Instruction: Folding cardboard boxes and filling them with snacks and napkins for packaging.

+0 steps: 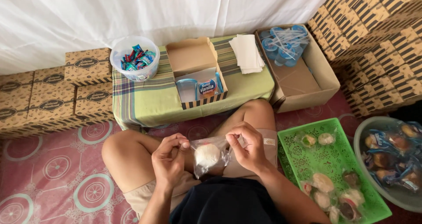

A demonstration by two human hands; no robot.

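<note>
**Both hands pinching a wrapped white cake above the lap**

The left hand (169, 156) and the right hand (249, 147) are each pinching one edge of a clear plastic wrapper holding a round white cake (207, 155), held just above the crossed legs. A green perforated plastic tray (303, 158) of wrapped snacks is lying to the right. Farther off, an open patterned cardboard snack box (195, 70) is sitting on a low table under a green striped cloth (145, 98), beside a clear plastic tub of wrapped sweets (135, 58).

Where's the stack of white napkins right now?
The white napkins lie at the low table's far right, between the open snack box and the carton of water cups.
</note>
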